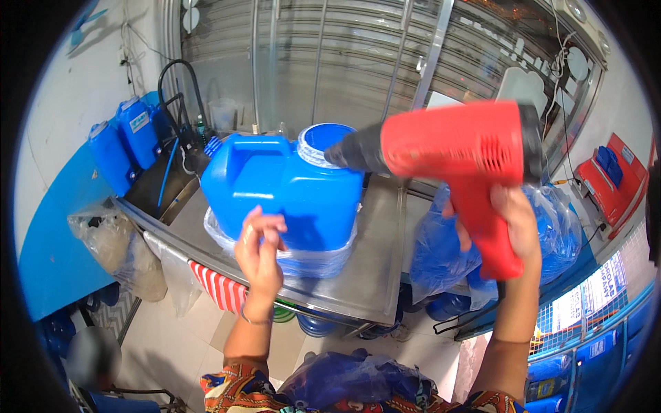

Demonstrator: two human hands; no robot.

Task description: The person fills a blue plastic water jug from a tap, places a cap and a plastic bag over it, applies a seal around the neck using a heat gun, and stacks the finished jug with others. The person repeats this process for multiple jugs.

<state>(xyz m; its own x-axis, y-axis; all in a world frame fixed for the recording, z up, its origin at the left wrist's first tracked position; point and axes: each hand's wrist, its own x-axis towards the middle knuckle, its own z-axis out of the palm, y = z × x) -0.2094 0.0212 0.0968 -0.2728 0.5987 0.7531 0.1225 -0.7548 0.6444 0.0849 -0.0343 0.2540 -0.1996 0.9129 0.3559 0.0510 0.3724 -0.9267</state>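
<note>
A blue plastic water container (pixel 275 186) with a moulded handle stands on the steel counter (pixel 379 234). Its wide round neck is uncapped, and a whitish band (pixel 311 155) runs round the rim. Clear plastic film (pixel 323 265) is bunched about its lower part. My right hand (pixel 516 220) grips a red heat gun (pixel 451 141) by the handle, with the black nozzle pointing left at the neck. From this view I cannot tell whether the nozzle touches it. My left hand (pixel 260 258) hovers before the container's front, fingers loosely bent and apart, holding nothing.
Left of the counter is a sink with a black hose (pixel 180 63); more blue containers (pixel 138 131) stand beyond it. Plastic-wrapped blue items (pixel 447 241) sit to the right, near a red case (pixel 616 182). A striped cloth (pixel 217 286) hangs at the front edge.
</note>
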